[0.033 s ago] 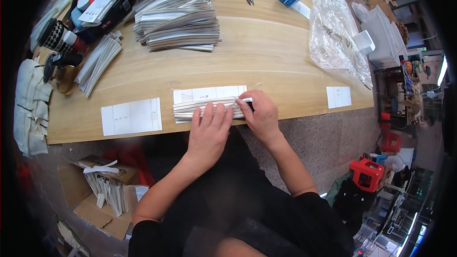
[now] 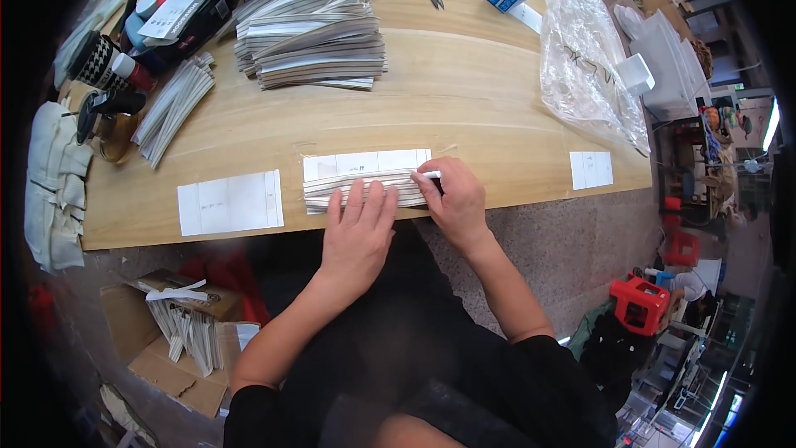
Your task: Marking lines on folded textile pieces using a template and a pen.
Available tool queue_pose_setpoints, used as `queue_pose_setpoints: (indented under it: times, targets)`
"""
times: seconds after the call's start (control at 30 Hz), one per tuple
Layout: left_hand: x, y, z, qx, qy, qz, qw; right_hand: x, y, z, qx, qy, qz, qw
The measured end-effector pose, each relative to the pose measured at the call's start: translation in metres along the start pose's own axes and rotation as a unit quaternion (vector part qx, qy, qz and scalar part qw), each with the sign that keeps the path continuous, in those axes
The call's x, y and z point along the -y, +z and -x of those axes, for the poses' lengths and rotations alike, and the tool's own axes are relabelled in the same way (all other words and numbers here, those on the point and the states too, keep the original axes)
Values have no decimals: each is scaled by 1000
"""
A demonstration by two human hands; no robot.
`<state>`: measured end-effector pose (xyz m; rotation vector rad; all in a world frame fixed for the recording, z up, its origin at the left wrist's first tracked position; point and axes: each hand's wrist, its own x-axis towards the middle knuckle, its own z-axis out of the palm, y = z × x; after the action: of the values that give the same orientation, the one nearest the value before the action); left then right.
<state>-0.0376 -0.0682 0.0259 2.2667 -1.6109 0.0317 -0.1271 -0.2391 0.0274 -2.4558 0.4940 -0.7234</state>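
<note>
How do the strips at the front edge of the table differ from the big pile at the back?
The front strips form a small, low bundle; the big pile is much larger. The front strips lie fairly neatly over a white sheet; the big pile fans out unevenly. The left hand rests on the front strips; no hand touches the big pile. Both are pale with dark lines.

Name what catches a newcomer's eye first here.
Likely the big strip pile on the table, upper left of centre. Next, the left hand touching strips near the front edge while the right hand holds a white stick. A red stool stands out, lower right.
</note>
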Motion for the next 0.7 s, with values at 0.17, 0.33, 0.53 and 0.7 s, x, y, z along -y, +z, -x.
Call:
queue_pose_setpoints:
  times: [0.17, 0.33, 0.53, 0.7]
  targets:
    - [29, -9, 35, -13, -72, -46, 996, -2, 1, 2, -23, 22, 16, 999]
    - [36, 0, 46, -47, -89, -45, 994, -2, -3, -2, 0, 57, -45, 997]
    - [36, 0, 45, -52, -84, -55, 994, 20, 10, -4, 45, 88, -187, 977]
    - [36, -1, 44, -54, -88, -49, 993, 20, 21, -3, 58, 36, -128, 989]
